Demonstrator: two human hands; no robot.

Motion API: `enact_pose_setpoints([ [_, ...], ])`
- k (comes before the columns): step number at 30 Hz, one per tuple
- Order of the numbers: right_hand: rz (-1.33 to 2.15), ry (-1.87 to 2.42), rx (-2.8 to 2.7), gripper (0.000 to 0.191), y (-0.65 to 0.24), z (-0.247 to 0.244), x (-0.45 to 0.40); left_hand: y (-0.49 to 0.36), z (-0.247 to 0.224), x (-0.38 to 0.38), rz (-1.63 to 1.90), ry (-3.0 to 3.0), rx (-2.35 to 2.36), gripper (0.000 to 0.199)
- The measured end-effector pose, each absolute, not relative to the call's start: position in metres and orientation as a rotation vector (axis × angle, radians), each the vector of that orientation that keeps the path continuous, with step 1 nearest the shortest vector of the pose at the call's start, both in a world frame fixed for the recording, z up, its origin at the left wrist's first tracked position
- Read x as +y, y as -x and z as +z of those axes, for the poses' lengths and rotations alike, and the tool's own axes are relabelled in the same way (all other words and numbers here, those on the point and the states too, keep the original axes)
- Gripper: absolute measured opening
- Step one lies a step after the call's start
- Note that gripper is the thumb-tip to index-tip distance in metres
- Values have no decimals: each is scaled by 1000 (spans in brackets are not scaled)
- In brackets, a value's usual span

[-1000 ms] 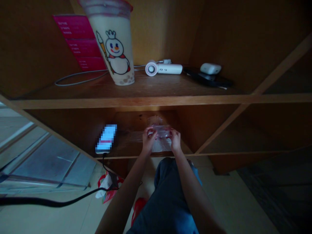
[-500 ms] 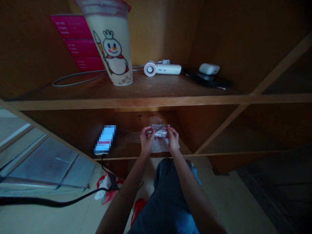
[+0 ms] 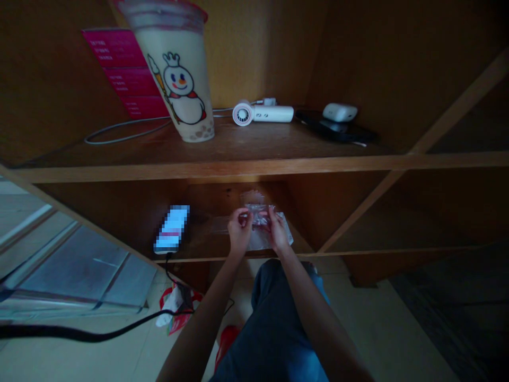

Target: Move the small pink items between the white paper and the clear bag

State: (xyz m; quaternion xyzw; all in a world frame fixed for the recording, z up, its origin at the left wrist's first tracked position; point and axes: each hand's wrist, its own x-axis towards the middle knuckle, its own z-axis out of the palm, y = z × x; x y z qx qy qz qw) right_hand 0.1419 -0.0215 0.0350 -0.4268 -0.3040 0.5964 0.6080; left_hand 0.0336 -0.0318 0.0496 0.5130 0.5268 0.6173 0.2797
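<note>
1. The left hand (image 3: 239, 233) has its fingers closed on the left side of a clear plastic piece (image 3: 260, 214).
2. The right hand (image 3: 279, 232) grips the right side of this piece with its fingers.
3. The piece is crinkled and is held between both hands, over the lower shelf (image 3: 204, 245).
4. Below it, a clear plastic sheet (image 3: 258, 242) lies near the shelf's front edge.
5. To the left, a phone (image 3: 172, 229) lies, its screen blurred.
</note>
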Motion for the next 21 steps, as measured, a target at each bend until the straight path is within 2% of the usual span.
enact_pose_setpoints([
  [8, 1552, 823, -571, 46, -138, 22, -12, -29, 53, -37, 1710, -1260, 1330, 21],
  [14, 1672, 680, -469, 41, -141, 20, -8, -30, 46, -41, 1625, -1256, 1310, 23],
  [21, 1688, 721, -453, 36, -142, 14, -6, -34, 47, -43, 1580, -1331, 1272, 25],
])
